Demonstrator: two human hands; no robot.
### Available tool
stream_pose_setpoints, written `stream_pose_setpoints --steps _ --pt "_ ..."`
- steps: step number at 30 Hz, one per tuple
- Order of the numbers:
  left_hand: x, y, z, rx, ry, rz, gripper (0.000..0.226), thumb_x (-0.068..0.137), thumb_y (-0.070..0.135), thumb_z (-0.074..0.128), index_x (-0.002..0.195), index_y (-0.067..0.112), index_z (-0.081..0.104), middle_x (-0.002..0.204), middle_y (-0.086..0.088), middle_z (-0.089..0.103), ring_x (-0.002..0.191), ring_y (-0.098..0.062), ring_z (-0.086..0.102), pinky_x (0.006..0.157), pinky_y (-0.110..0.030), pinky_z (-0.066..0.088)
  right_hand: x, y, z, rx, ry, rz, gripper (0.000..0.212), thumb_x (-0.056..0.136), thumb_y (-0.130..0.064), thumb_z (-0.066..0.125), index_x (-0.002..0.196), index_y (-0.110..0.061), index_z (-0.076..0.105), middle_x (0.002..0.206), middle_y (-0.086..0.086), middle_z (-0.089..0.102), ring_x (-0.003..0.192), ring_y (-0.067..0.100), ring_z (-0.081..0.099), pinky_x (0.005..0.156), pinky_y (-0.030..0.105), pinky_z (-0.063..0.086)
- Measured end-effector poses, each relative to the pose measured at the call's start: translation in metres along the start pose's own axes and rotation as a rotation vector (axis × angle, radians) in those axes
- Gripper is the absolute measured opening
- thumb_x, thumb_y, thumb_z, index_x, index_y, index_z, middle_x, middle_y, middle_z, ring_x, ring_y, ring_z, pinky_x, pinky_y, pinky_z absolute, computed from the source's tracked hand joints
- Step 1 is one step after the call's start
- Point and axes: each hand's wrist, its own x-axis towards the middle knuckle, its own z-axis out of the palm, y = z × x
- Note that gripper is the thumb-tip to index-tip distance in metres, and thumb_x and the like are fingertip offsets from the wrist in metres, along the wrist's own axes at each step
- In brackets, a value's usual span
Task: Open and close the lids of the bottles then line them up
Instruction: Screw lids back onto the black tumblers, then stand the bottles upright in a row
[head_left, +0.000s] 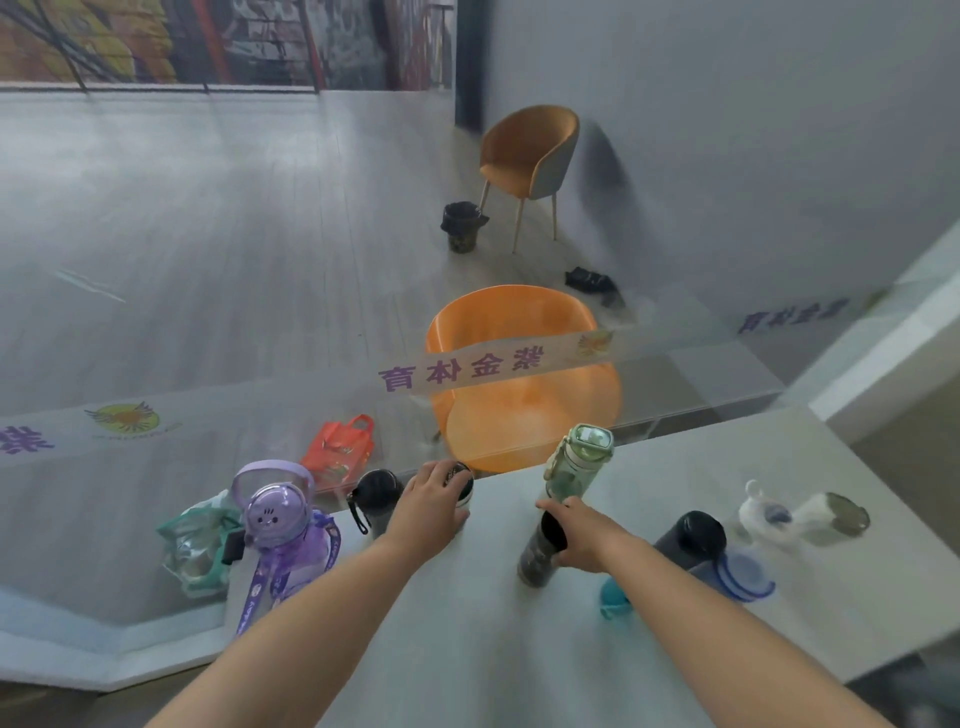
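At the centre of the frame, we have our left hand (428, 506) wrapped around a white bottle (464, 493) with a dark lid, and our right hand (582, 530) closed on the dark bottle (537, 556) just below the green bottle (576, 467). We judge the placing step is under way, so next we set each one into the row beside the black bottle (376, 499) and purple bottle (283, 530) at lower left

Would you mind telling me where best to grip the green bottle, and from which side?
Probably the clear body of the green bottle, below the bulky lid, coming from the near side. It stands upright at the table's far edge, with glass close behind it.
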Motion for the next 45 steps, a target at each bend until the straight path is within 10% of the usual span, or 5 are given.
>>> stream_pose_setpoints --steps 33,45 --pt "0.032 0.027 0.030 0.065 -0.060 -0.476 0.048 0.086 0.021 0.066 0.131 0.020 0.051 0.139 -0.004 0.045 0.124 -0.028 0.040 0.100 -0.042 0.043 0.112 -0.012 -0.060 -0.085 0.064 -0.355 0.062 0.087 -0.015 0.067 0.141 -0.024 0.038 0.127 0.017 0.044 0.094 0.044 0.064 0.083 0.045 0.056" --pt "0.075 0.058 0.007 -0.082 -0.030 -0.224 0.074 0.087 0.044 0.066 0.147 0.029 0.028 0.148 -0.001 0.038 0.134 -0.026 0.036 0.107 -0.043 0.039 0.092 0.011 -0.118 -0.185 0.183 -0.330 0.101 0.086 -0.046 0.073 0.157 -0.039 0.002 0.167 0.007 0.016 0.153 0.030 0.018 0.122 0.048 0.023"
